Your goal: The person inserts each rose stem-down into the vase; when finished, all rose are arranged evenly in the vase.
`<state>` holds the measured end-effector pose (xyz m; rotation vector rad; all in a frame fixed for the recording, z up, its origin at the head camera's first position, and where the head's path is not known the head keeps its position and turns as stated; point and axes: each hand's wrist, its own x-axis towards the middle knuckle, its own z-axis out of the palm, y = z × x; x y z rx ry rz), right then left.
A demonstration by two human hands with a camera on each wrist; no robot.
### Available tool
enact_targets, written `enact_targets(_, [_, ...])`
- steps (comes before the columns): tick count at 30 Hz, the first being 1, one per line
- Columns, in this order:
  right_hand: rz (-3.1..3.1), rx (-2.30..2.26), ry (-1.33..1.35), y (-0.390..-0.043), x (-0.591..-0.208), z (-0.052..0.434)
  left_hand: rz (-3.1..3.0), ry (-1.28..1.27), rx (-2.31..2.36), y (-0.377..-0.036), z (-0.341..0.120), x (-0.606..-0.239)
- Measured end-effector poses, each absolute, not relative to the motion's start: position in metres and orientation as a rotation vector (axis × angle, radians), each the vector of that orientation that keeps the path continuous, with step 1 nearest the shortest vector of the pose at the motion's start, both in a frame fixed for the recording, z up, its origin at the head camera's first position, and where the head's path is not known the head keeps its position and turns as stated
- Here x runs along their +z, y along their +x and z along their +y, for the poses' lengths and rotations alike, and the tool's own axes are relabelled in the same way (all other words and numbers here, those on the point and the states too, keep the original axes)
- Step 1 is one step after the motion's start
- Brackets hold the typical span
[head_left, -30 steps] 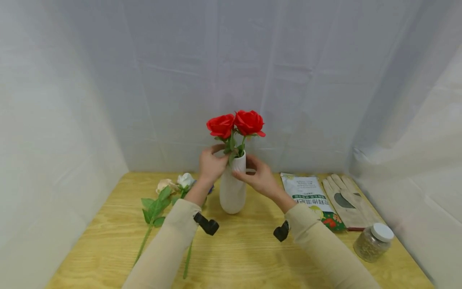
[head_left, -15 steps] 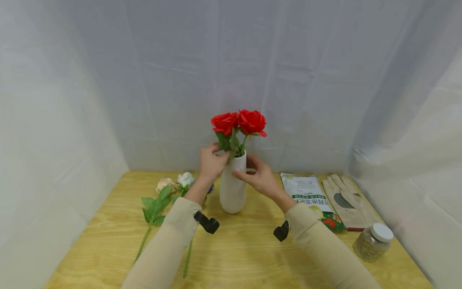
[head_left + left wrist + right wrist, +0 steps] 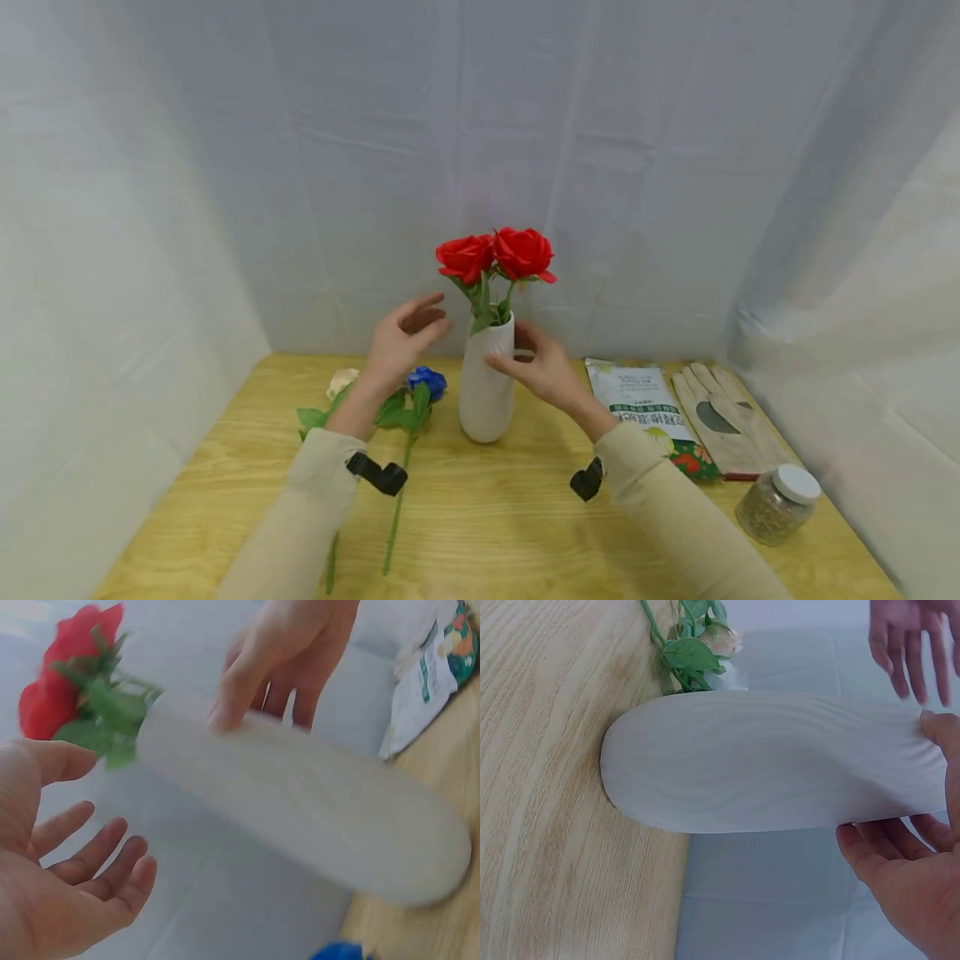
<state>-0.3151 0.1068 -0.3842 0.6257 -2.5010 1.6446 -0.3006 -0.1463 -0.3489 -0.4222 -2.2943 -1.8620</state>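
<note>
"Where's the vase [image 3: 486,393]?"
"Middle of the frame, standing up tall. The right hand [image 3: 547,372] holds it near the top, from the right."
"And the left hand [image 3: 399,340]?"
"Left of it, fingers loose, holding nothing. Blurry, but probably not touching."

Head view high, facing forward-down; wrist views close, rolled sideways; all share vase [image 3: 486,392].

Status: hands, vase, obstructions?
Left hand empty. Right hand grips vase, upright on table. Two red roses inside. Blue flower lies left of vase.
</note>
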Motion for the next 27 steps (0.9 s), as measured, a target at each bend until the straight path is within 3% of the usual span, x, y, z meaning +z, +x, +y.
enact_targets(12, [-2.523,1.623,0.626,-0.314,-0.382,0.107,-2.442,-0.277,-1.798,-0.269,-0.235,-0.381])
enact_targets(27, [-2.518,1.61,0.642,-0.314,-0.381,0.107,-2.704,-0.153,-1.586,-0.244,-0.302,-0.446])
